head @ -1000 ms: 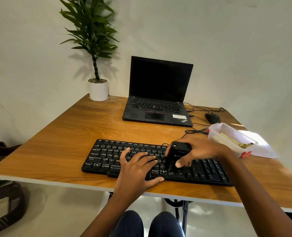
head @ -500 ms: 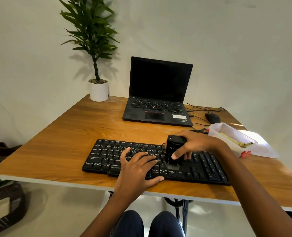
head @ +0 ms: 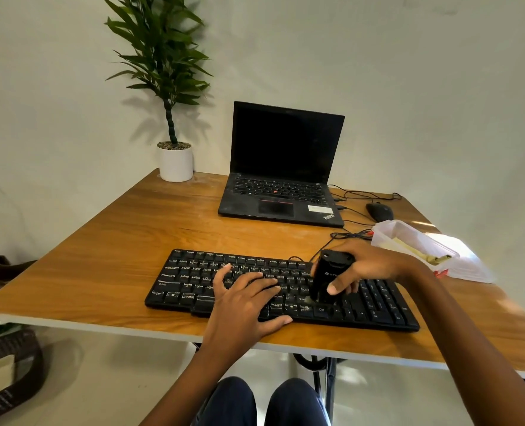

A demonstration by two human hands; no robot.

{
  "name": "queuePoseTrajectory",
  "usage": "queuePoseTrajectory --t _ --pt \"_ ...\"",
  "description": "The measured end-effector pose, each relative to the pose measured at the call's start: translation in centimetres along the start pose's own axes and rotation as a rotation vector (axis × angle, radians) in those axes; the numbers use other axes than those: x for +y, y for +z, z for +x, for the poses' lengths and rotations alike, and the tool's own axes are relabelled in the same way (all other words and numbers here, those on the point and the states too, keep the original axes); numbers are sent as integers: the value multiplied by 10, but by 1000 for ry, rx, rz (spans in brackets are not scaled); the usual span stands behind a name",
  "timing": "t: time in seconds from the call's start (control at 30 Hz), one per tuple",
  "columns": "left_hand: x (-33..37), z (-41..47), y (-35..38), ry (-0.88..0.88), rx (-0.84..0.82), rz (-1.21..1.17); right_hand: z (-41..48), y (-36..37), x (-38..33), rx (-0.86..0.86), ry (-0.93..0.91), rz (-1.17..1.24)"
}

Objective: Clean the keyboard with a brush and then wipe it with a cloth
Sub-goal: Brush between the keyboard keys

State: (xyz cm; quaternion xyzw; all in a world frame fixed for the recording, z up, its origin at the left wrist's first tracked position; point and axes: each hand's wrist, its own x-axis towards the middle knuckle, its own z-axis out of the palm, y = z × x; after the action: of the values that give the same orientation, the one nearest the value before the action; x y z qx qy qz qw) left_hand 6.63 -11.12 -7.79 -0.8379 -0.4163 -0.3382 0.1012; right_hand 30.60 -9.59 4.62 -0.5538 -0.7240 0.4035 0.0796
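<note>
Mid-brushing, our right hand grips the brush, seemingly touching the keyboard our flat left hand steadies; next, sweep sideways.

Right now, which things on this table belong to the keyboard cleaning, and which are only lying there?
In use:
- keyboard
- black brush, gripped by the right hand
- left hand, resting flat on the keys

Lying about:
- laptop
- mouse
- potted plant
- clear plastic container
</note>
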Motion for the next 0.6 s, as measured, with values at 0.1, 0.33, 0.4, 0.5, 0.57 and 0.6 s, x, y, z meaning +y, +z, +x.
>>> queuePoseTrajectory --t 0.1,0.33,0.4,0.5,0.57,0.6 --pt "0 0 0 -4 -5 5 -7 -9 0 -24 53 -21" --pt "0 0 1 -1 -12 16 -7 17 -9 60 -78 56" --pt "0 0 1 2 -4 13 -15 9 -4 57 -23 66" --pt "0 0 1 6 2 13 -25 4 1 156 54 86" --pt "0 0 1 6 4 12 -30 14 3 272 48 113" --pt "0 1 1 5 4 7 -31 19 7 351 45 156"
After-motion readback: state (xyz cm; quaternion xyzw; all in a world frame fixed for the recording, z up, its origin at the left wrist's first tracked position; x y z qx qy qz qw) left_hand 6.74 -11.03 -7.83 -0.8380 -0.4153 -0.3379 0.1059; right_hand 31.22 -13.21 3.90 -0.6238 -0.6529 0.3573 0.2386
